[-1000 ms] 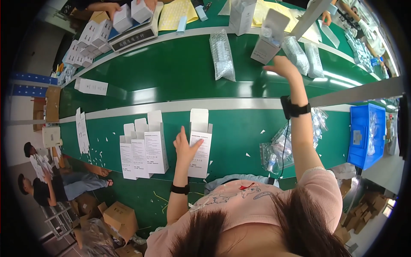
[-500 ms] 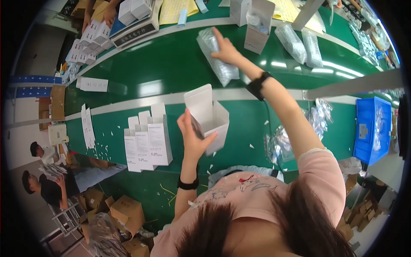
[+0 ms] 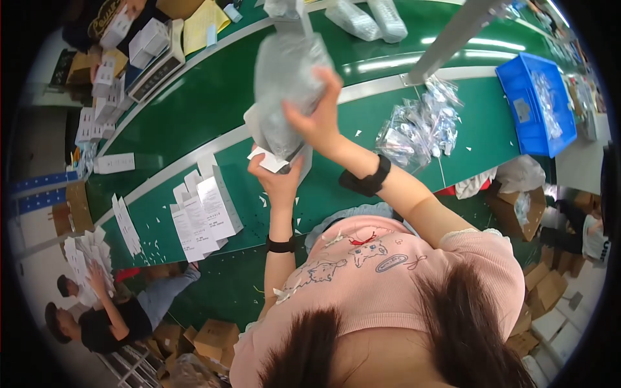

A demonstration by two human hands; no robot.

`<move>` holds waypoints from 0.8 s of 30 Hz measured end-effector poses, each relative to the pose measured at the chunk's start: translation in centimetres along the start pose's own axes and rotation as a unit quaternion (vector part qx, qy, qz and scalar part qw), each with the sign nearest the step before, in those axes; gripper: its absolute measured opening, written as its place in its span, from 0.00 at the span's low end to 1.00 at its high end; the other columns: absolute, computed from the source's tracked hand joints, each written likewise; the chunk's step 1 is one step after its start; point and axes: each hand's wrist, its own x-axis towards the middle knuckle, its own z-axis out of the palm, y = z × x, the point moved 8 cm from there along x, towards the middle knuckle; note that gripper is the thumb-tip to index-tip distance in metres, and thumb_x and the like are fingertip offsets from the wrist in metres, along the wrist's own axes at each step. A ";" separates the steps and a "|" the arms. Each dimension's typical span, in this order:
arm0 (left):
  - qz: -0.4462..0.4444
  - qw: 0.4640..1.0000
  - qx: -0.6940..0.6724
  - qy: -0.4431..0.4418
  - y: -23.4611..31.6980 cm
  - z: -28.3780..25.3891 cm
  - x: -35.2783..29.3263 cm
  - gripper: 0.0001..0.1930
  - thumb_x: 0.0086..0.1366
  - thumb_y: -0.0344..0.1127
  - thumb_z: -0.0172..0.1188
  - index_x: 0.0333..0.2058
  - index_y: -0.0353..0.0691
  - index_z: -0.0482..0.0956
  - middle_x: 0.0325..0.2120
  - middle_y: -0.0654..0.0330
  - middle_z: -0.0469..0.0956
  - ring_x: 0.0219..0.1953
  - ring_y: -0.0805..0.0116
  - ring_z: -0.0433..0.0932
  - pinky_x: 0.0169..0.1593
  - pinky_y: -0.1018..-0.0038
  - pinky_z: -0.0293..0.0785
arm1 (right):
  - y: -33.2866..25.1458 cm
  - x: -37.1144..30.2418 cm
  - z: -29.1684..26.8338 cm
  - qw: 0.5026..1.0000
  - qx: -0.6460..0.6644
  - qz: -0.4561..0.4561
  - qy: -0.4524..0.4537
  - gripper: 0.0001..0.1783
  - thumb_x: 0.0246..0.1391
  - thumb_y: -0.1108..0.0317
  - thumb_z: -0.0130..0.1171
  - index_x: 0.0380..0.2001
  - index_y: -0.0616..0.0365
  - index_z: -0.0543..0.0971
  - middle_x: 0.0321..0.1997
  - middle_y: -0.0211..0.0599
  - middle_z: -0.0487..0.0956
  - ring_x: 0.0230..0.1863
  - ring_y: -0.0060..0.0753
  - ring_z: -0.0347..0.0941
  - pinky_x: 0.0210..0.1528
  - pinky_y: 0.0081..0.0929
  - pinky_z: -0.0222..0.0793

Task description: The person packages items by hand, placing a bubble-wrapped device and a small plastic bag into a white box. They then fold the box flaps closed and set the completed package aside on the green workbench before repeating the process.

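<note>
My left hand [image 3: 279,184] is wrapped round the lower part of an open white carton [image 3: 304,160], over the near edge of the green bench. My right hand [image 3: 319,115] grips a bubble-wrapped package [image 3: 284,74] from its right side. The package stands nearly upright and is blurred by motion. Its lower end is at the carton's open top, among the raised flaps; how deep it sits is hidden. What lies inside the wrap cannot be made out.
Several white cartons [image 3: 213,216] with raised flaps stand left on the bench, beside flat white pieces [image 3: 126,226] and paper scraps. Right are bagged small parts [image 3: 420,126] and a blue bin [image 3: 524,107]. A grey post [image 3: 446,45] rises nearby. More wrapped packages [image 3: 352,18] lie beyond.
My right hand has lifted the bubble-wrapped package from the far green surface and brought it toward me, to the carton in my left hand. The whole view has also turned somewhat.
</note>
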 end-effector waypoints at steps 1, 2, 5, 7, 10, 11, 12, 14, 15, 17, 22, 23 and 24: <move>0.006 1.000 -0.003 -0.006 0.2 0.3 -0.3 0.40 0.36 0.32 0.73 0.43 0.39 0.52 0.46 0.47 0.57 0.48 0.53 0.62 0.49 0.64 0.62 | -1.1 -0.8 0.9 0.991 -0.014 -0.111 -0.076 0.36 0.39 0.68 0.60 0.53 0.49 0.57 0.53 0.47 0.60 0.54 0.47 0.57 0.56 0.44 0.53; -0.010 1.000 -0.010 -0.001 0.2 0.5 -0.5 0.39 0.37 0.31 0.72 0.43 0.39 0.51 0.47 0.44 0.57 0.49 0.51 0.62 0.49 0.63 0.62 | -2.1 -2.0 1.6 0.963 -0.031 -0.219 -0.151 0.34 0.38 0.67 0.61 0.52 0.49 0.62 0.54 0.48 0.59 0.54 0.50 0.56 0.57 0.46 0.51; -0.051 0.998 -0.016 0.016 -0.3 0.0 -1.7 0.39 0.39 0.31 0.72 0.43 0.40 0.50 0.50 0.39 0.55 0.51 0.48 0.62 0.51 0.61 0.63 | -3.4 -4.1 2.3 0.918 -0.148 -0.240 -0.279 0.29 0.37 0.68 0.62 0.47 0.50 0.67 0.55 0.48 0.59 0.56 0.53 0.55 0.57 0.48 0.50; -0.024 1.000 -0.013 0.002 -0.1 0.0 -1.8 0.39 0.39 0.30 0.72 0.43 0.41 0.50 0.47 0.43 0.56 0.51 0.50 0.62 0.51 0.62 0.63 | -3.0 -5.0 1.5 0.884 -0.208 -0.245 -0.339 0.26 0.36 0.68 0.62 0.45 0.51 0.70 0.56 0.47 0.59 0.56 0.54 0.54 0.57 0.50 0.49; 0.017 0.999 -0.046 0.008 1.0 -0.5 -1.3 0.40 0.39 0.30 0.72 0.43 0.41 0.49 0.45 0.45 0.56 0.50 0.52 0.62 0.51 0.63 0.63 | -1.1 -2.4 -4.4 0.940 -0.153 -0.179 -0.248 0.21 0.39 0.73 0.58 0.41 0.56 0.73 0.53 0.42 0.65 0.56 0.50 0.58 0.57 0.43 0.52; 0.037 0.996 -0.078 0.020 1.6 -0.9 -1.3 0.40 0.39 0.30 0.72 0.43 0.42 0.49 0.45 0.46 0.56 0.50 0.52 0.62 0.51 0.63 0.63 | -0.2 -1.2 -6.8 0.946 -0.187 -0.163 -0.207 0.21 0.39 0.75 0.55 0.42 0.57 0.72 0.50 0.43 0.68 0.54 0.47 0.61 0.56 0.40 0.54; 0.058 0.992 -0.111 0.030 2.1 -1.2 -1.3 0.40 0.39 0.29 0.72 0.43 0.42 0.49 0.45 0.47 0.56 0.50 0.53 0.62 0.51 0.63 0.62 | 0.9 0.1 -9.9 0.952 -0.228 -0.156 -0.133 0.19 0.40 0.77 0.53 0.40 0.57 0.73 0.46 0.43 0.70 0.50 0.47 0.63 0.53 0.38 0.57; 0.059 0.991 -0.115 0.020 2.3 -0.7 -1.6 0.40 0.39 0.29 0.72 0.43 0.42 0.49 0.45 0.48 0.55 0.50 0.53 0.62 0.51 0.63 0.62 | 5.0 2.5 -17.1 0.936 -0.333 -0.114 -0.009 0.17 0.40 0.79 0.50 0.39 0.57 0.74 0.37 0.44 0.73 0.44 0.46 0.67 0.48 0.36 0.61; 0.059 0.991 -0.117 0.012 2.5 -0.3 -1.7 0.40 0.39 0.29 0.72 0.43 0.42 0.48 0.46 0.48 0.54 0.50 0.54 0.61 0.52 0.63 0.62 | 7.1 3.7 -20.3 0.907 -0.411 -0.096 -0.001 0.17 0.41 0.76 0.51 0.39 0.57 0.74 0.38 0.44 0.73 0.45 0.46 0.67 0.47 0.37 0.62; 0.058 0.991 -0.117 0.006 2.3 0.2 -2.3 0.40 0.39 0.29 0.72 0.44 0.42 0.48 0.46 0.48 0.54 0.51 0.54 0.61 0.52 0.63 0.62 | 11.1 5.3 -25.4 0.811 -0.584 -0.008 -0.020 0.16 0.41 0.72 0.52 0.38 0.57 0.75 0.38 0.45 0.74 0.43 0.47 0.68 0.43 0.39 0.65; 0.000 0.993 -0.101 -0.066 0.1 1.6 -2.7 0.40 0.42 0.32 0.71 0.46 0.42 0.48 0.51 0.44 0.51 0.53 0.53 0.59 0.53 0.62 0.60 | 18.5 5.3 -30.0 0.664 -0.670 0.270 -0.191 0.15 0.44 0.62 0.54 0.36 0.55 0.75 0.37 0.44 0.75 0.35 0.48 0.71 0.39 0.42 0.67; 0.027 0.993 -0.086 -0.071 0.8 1.1 -2.4 0.40 0.42 0.33 0.70 0.47 0.41 0.49 0.52 0.43 0.50 0.54 0.52 0.59 0.53 0.61 0.60 | 18.6 5.3 -30.1 0.664 -0.669 0.268 -0.196 0.15 0.44 0.62 0.54 0.36 0.55 0.75 0.37 0.44 0.75 0.35 0.48 0.71 0.39 0.42 0.67; 0.053 0.993 -0.071 -0.077 1.7 0.7 -2.2 0.39 0.43 0.34 0.70 0.48 0.41 0.50 0.53 0.43 0.49 0.54 0.52 0.58 0.53 0.61 0.60 | 18.1 5.6 -30.5 0.679 -0.675 0.240 -0.161 0.14 0.44 0.63 0.54 0.36 0.56 0.75 0.36 0.44 0.75 0.34 0.48 0.71 0.39 0.41 0.67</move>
